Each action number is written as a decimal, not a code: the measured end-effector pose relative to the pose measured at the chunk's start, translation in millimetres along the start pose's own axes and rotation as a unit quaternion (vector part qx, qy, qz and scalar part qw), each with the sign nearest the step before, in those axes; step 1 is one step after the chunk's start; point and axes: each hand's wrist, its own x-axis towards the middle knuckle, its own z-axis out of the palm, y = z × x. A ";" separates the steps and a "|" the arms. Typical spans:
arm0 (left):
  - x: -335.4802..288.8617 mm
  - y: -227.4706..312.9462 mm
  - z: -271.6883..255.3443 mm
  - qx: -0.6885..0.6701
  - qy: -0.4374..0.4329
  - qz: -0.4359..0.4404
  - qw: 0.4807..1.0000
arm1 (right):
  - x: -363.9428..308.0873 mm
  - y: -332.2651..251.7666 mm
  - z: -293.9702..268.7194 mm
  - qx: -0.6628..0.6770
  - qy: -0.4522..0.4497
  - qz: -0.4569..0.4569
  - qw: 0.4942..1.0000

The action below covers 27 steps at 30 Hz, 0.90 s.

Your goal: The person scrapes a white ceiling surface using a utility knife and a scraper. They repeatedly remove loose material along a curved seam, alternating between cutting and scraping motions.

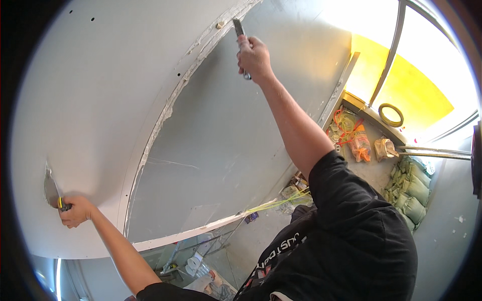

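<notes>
My left hand [76, 211] is closed round the black and yellow handle of a putty knife [50, 188]. Its grey blade lies against the white board [100, 100], beside a whitish mark. Higher up, my right hand [255, 57] grips a metal utility knife [238, 27]. The knife's upper end points at the rough, torn white edge [168, 108] where the board borders a smooth grey panel [226, 130]. A small beige lump [220, 24] sticks to that edge, just left of the knife. Whether the tip touches the edge, I cannot tell.
Several small dark holes dot the white board. Far below on the right, an orange-and-clear bag [359, 144], a tape-like ring [390, 115], an open sack [385, 149] and stacked green sacks [410, 188] rest near a yellow panel [401, 75]. Yellow-green cords [273, 204] cross below.
</notes>
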 end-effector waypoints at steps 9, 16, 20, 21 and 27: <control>-0.8 1.0 -2.9 0.006 0.005 -0.002 1.000 | 7.2 9.6 27.4 -0.045 0.011 -0.024 0.999; 2.2 -2.5 3.8 0.004 0.027 -0.008 1.000 | -11.1 4.5 49.9 0.002 0.029 -0.019 0.999; 4.4 -9.5 7.2 0.003 0.031 0.005 0.999 | -23.0 1.4 59.8 0.013 0.035 -0.004 0.999; 3.3 -7.6 6.9 0.016 0.031 0.000 0.999 | -24.2 -0.4 59.6 0.021 0.032 0.007 0.999; -2.7 7.7 5.6 0.013 0.042 0.005 0.999 | -61.2 13.2 67.1 0.005 -0.009 0.017 1.000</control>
